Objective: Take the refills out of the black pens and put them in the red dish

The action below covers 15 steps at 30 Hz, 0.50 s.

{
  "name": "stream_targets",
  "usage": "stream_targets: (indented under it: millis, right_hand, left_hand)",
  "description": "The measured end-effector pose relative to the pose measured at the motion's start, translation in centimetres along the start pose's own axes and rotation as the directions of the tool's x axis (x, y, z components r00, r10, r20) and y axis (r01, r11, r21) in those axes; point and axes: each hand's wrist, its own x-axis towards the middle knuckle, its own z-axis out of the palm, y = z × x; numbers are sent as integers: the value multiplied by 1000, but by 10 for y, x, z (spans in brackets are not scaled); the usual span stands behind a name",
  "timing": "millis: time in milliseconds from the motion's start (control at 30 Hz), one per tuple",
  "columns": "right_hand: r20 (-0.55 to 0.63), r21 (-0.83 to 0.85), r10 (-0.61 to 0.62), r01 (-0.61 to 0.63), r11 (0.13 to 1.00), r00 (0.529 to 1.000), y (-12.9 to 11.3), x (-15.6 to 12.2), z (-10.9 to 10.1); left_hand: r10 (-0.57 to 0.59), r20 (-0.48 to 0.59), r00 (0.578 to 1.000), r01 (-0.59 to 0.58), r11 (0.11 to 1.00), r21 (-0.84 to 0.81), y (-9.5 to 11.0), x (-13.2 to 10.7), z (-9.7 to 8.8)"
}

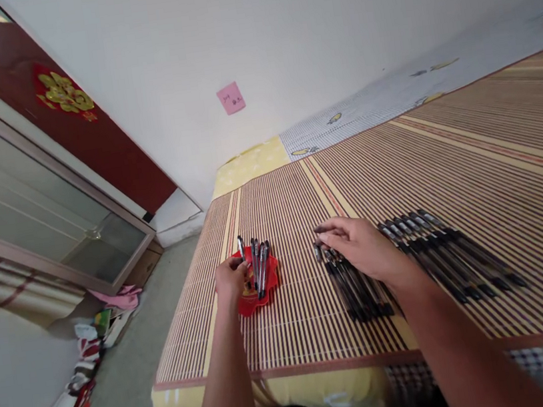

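My left hand (pixel 230 280) is closed on a pen (pixel 241 248) at the left side of a red plate with a scalloped edge (pixel 274 277). Several more clear-barrelled pens with dark ends (pixel 262 269) lie together on that plate. My right hand (pixel 350 243) hovers over the upper ends of a row of black pens (pixel 357 292), its index finger and thumb stretched out and slightly apart. Nothing shows clearly between those fingers, and the palm side is hidden. A second row of black pens (pixel 448 256) lies side by side to the right, partly behind my right forearm.
A striped bamboo mat (pixel 280 195) covers the bed, whose yellow sheet (pixel 288 396) hangs at the front edge. White wall stands behind, with a pink note (pixel 231 98). Left are a glass-panelled door (pixel 42 188), the floor (pixel 139 377) and piled items (pixel 87 350).
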Motion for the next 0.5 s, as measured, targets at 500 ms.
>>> stream_targets:
  millis: [500]
  right_hand:
    - [95, -121, 28, -16, 993, 995, 5, -1, 1]
  left_hand:
    - [-72, 134, 988, 78, 996, -34, -12, 16, 14]
